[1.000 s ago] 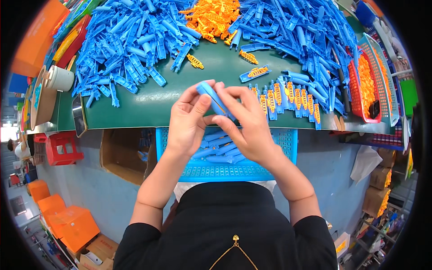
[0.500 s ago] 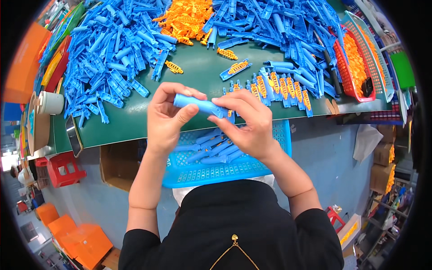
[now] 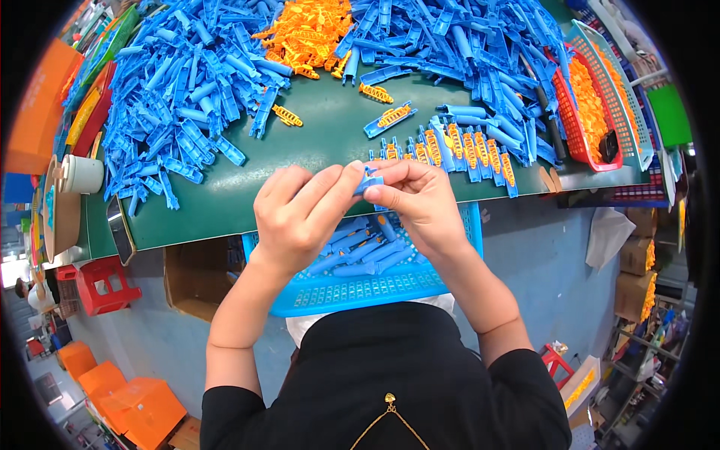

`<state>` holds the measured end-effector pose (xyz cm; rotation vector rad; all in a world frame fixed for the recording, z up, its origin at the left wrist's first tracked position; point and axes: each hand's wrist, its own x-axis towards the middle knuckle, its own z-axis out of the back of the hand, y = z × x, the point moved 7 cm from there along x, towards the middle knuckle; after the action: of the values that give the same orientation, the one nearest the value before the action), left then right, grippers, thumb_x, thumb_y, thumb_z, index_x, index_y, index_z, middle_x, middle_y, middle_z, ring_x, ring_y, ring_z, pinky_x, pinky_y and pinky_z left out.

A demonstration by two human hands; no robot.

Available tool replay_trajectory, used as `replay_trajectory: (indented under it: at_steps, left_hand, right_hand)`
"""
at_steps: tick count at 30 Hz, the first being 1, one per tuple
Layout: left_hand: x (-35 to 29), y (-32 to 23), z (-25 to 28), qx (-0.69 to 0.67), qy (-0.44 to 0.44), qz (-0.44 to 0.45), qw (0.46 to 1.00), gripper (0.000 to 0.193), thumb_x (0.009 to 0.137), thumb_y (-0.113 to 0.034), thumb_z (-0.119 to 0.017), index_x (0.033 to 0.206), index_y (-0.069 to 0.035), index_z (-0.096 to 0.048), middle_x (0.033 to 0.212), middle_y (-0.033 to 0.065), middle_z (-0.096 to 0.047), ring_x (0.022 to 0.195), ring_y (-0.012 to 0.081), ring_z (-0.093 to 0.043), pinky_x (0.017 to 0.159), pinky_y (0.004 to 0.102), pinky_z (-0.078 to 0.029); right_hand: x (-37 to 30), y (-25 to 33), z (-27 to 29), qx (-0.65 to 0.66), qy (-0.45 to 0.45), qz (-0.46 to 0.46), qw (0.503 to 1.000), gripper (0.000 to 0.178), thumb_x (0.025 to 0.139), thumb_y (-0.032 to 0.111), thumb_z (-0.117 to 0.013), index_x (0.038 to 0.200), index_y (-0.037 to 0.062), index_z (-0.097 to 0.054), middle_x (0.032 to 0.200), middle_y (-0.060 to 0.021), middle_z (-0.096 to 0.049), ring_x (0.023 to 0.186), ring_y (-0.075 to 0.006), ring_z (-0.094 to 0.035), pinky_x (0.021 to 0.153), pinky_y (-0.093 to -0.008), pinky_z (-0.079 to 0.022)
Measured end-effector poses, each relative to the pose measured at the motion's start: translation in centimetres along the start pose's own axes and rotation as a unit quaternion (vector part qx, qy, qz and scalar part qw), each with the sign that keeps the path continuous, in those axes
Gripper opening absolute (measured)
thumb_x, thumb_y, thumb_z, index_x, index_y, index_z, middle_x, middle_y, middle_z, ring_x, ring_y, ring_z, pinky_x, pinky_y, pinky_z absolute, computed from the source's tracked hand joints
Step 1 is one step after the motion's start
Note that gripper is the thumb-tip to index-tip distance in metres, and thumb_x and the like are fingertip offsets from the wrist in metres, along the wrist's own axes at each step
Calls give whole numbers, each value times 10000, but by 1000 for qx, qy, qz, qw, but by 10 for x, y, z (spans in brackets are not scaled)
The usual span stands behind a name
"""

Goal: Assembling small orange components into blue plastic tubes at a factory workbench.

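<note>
Your left hand [image 3: 300, 219] and right hand [image 3: 421, 204] meet at a small blue piece [image 3: 368, 183]. It sits between your fingertips, above the near edge of the green table [image 3: 206, 206]. Your right thumb and forefinger are pinched on it; your left fingers are curled tight over its other end and hide much of it, so you can't see its whole shape.

Below your fingers, toward your body, a light blue basket [image 3: 360, 294] holds several blue tubes [image 3: 380, 253]. Just beyond your right fingertips stands a row of blue shells with orange inserts [image 3: 471, 150]. Farther past your fingers lie two loose orange parts [image 3: 287, 115] and one filled shell [image 3: 391, 118]. Beyond those, an orange pile [image 3: 313, 34] sits between two blue heaps [image 3: 191, 90].
</note>
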<state>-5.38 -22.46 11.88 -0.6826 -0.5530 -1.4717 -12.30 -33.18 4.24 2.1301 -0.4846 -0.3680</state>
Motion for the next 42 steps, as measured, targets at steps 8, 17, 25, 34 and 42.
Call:
replay_trajectory:
  at_steps: [8, 17, 25, 34, 42]
  left_hand:
    - [-6, 12, -9, -173, 101, 193, 960, 266, 797, -184, -662, 986, -23, -566, 761, 63, -600, 579, 199, -515, 534, 282, -413]
    - [-22, 9, -30, -584, 150, 340, 721, 257, 914, -262, -571, 965, -12, -539, 746, -12, -537, 671, 33, -437, 591, 201, -384]
    - [-45, -10, -49, -671, 221, 420, 570, 284, 954, -298, -496, 869, -34, -559, 641, -36, -467, 554, 22, -398, 494, 200, -316]
    - [-69, 0, -29, -555, 368, 372, 646, 257, 941, -283, -498, 1025, -47, -441, 556, 44, -469, 476, 153, -445, 473, 271, -334]
    - [-66, -9, -25, -220, 518, 151, 812, 282, 887, -306, -555, 832, -29, -555, 593, 150, -563, 580, 347, -574, 563, 431, -434]
  right_hand:
    - [-6, 42, -16, -224, 13, 148, 963, 188, 814, -23, -619, 1000, -47, -631, 927, -92, -617, 854, -143, -611, 766, -237, -493]
    - [-20, 54, -24, -349, 101, 207, 908, 187, 720, 25, -731, 866, -17, -621, 871, -112, -624, 780, -159, -620, 693, -256, -520]
    - [-23, 39, -15, -272, 64, 117, 953, 114, 741, 31, -714, 788, -11, -618, 752, -87, -622, 681, -138, -603, 613, -239, -484]
    - [20, 75, 23, -602, 48, 136, 786, 110, 798, 107, -655, 826, 1, -662, 770, -76, -656, 667, -171, -619, 592, -270, -461]
    - [109, 86, 28, -768, 59, 300, 563, 119, 756, 110, -660, 865, 68, -684, 876, -38, -590, 868, -223, -545, 721, -324, -476]
